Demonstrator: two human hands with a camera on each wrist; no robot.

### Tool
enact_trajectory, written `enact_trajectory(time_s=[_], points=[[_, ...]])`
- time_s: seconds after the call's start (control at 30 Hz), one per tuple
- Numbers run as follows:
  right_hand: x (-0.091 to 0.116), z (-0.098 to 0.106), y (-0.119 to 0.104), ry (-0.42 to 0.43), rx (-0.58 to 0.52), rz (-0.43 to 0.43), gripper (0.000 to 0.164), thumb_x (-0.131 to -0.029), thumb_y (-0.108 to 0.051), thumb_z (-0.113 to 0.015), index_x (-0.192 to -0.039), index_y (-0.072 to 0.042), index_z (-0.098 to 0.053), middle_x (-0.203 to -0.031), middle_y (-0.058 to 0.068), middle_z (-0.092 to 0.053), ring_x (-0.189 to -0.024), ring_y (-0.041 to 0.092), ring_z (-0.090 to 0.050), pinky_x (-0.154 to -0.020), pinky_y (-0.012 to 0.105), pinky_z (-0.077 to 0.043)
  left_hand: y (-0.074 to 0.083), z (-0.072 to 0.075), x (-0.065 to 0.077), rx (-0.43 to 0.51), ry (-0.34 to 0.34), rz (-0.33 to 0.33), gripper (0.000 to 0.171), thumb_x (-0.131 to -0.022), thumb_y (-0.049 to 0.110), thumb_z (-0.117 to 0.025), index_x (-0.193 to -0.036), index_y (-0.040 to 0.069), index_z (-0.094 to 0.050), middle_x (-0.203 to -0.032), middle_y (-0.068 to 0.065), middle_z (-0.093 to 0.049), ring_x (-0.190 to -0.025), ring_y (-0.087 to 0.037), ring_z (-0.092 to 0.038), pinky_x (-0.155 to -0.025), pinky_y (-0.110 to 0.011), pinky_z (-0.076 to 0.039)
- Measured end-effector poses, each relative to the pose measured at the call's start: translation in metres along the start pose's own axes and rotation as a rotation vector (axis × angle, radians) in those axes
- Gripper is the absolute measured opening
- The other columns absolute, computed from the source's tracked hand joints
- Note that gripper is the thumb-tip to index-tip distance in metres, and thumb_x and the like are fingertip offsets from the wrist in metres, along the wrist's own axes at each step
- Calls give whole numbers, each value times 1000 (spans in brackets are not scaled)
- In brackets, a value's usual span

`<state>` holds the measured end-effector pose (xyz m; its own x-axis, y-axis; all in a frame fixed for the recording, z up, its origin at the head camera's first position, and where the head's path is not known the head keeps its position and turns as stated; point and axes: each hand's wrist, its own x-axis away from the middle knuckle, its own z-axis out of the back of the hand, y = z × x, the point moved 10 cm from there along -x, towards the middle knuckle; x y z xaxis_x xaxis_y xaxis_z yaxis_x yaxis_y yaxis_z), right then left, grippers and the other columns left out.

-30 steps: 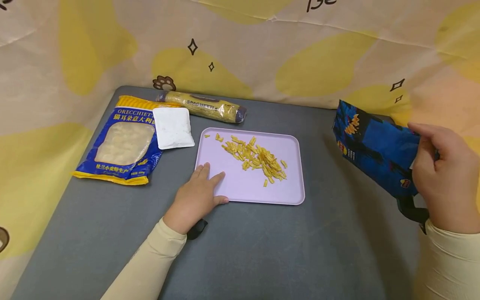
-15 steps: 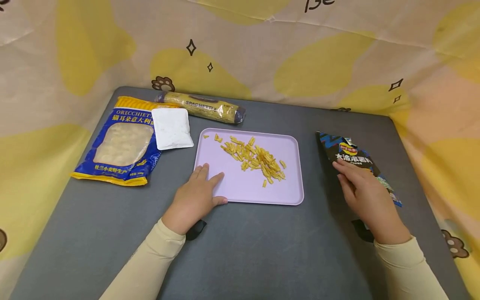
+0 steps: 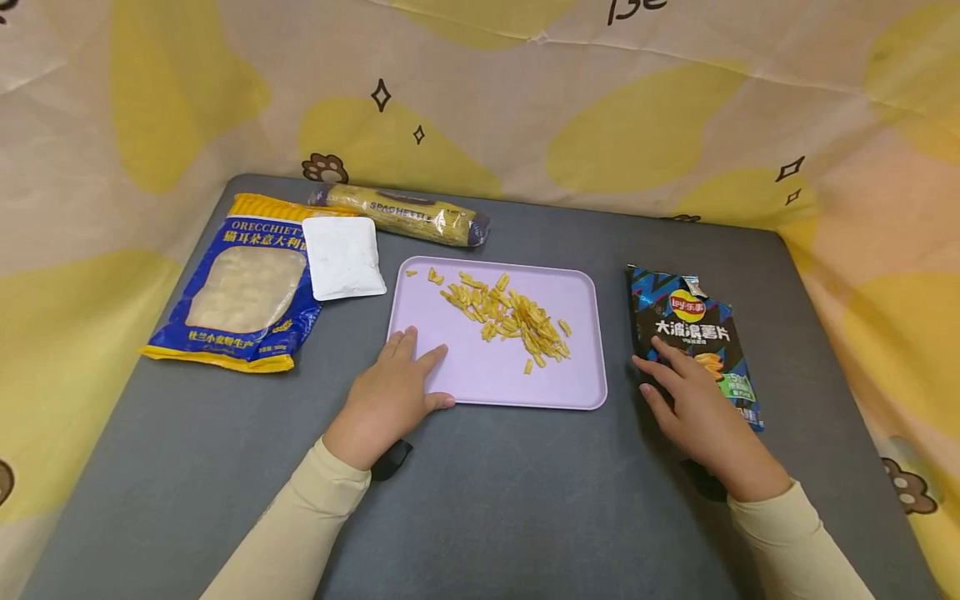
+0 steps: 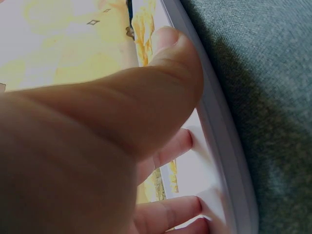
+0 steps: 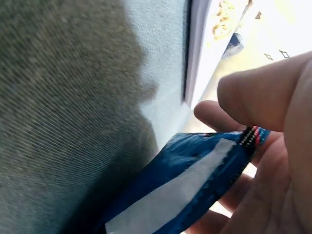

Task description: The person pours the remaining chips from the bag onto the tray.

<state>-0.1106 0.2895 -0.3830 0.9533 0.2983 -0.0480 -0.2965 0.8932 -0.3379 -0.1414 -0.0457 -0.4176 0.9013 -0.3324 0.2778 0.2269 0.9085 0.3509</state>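
Note:
My left hand (image 3: pixel 385 396) rests with spread fingers on the left front corner of a lilac tray (image 3: pixel 480 390); its thumb lies along the front rim, as the left wrist view also shows. Crinkled yellow chips (image 3: pixel 517 318) are scattered over the tray's middle and back. At the right, a dark blue and black chip bag (image 3: pixel 686 333) lies on the table, its printed front up. My right hand (image 3: pixel 701 417) lies loosely over the bag's left edge, fingertips touching the front. In the right wrist view, the bag's edge (image 5: pixel 195 175) is slightly raised beside the thumb, which does not pinch it.
An orecchiette bag (image 3: pixel 240 287) lies at the left, with a white packet (image 3: pixel 345 258) partly on it. A spaghetti pack (image 3: pixel 405 215) lies along the back of the grey table (image 3: pixel 510 492). A patterned cloth (image 3: pixel 480 100) rises behind.
My right hand has brought the chip bag down from the raised right side, laid it on the table and loosened its fingers. The left hand and tray have stayed still.

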Motion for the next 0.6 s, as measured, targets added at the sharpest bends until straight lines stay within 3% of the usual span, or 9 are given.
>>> enact_trajectory(time_s=[0.3,0.6], points=[[3,-23,5,-193,-28,-59,50,-101,-15,-73,-147,1,-61,-162,31,-38,-146,61,-31,-113,76,-26,-1,1,2,-8,-12,1,71,-96,44,-79,-155,11,-57,-165,-33,-31,-153,-52,-28,-105,-68,-45],[5,-29,10,-268,-69,-94,65,-103,-35,-71,-155,-1,-51,-165,29,-34,-148,61,-27,-113,78,-22,1,2,-1,-6,-32,4,72,-96,44,-79,-155,11,-55,-166,-33,-31,-153,-51,-28,-104,-69,-46]])
